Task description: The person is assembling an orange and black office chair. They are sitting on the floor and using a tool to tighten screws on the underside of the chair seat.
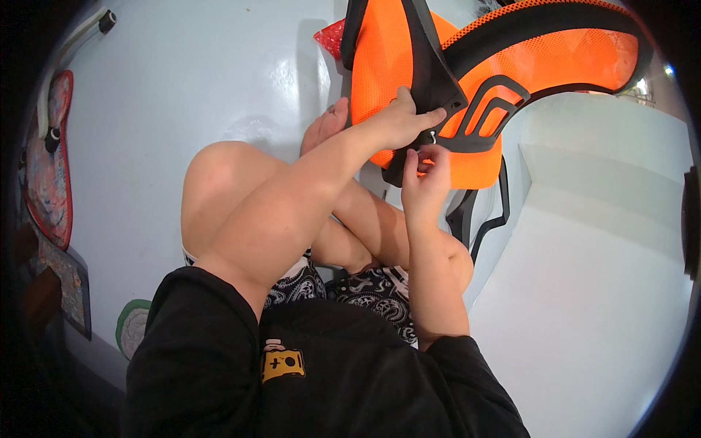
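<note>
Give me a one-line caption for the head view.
Seated person's left hand steadies an orange mesh chair part while right hand pinches below its black frame.

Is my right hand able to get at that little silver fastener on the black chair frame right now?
Probably yes: the right hand is pinched just beneath the small silver fastener, with nothing between them, while the left hand grips the black frame beside it.

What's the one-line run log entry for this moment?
left hand: grips black frame | right hand: pinches small part at frame joint | orange mesh chair part: tilted over lap
</note>
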`<control>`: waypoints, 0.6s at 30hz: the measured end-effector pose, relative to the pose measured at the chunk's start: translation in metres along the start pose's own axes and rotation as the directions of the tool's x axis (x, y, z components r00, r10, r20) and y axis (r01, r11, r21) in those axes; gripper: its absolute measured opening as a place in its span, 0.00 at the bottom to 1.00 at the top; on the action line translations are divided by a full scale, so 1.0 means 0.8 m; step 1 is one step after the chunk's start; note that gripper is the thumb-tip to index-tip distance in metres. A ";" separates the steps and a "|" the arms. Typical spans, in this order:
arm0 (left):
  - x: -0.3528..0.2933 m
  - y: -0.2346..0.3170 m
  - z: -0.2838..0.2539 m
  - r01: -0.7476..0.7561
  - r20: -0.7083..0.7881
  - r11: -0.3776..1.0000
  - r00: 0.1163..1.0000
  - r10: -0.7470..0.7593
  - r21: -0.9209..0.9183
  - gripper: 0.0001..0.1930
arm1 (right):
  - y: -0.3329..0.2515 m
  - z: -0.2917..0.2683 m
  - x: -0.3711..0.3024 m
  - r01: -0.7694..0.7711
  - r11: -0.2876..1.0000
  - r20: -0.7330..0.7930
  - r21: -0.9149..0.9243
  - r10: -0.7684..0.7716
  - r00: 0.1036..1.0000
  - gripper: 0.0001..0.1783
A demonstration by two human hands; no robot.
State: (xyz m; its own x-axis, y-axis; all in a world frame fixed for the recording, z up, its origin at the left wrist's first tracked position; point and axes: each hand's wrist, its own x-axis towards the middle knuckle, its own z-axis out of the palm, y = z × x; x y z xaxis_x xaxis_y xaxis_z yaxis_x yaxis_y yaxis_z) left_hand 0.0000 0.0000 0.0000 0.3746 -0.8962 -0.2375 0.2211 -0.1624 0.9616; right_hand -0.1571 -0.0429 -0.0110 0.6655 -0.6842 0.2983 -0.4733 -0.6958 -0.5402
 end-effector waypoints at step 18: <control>-0.006 -0.006 0.010 -0.124 -0.047 0.969 0.990 0.136 0.212 0.52 | 0.037 -0.048 0.044 0.288 0.918 0.120 -0.272 -0.264 0.957 0.08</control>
State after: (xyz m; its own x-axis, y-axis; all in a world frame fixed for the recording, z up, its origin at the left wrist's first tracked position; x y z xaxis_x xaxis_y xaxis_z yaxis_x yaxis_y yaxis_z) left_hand -0.0099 0.0018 -0.0026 0.4436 -0.8894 -0.1102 -0.0232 -0.1344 0.9907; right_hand -0.1699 -0.0961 0.0138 0.8313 -0.4448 0.3333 -0.4001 -0.8951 -0.1965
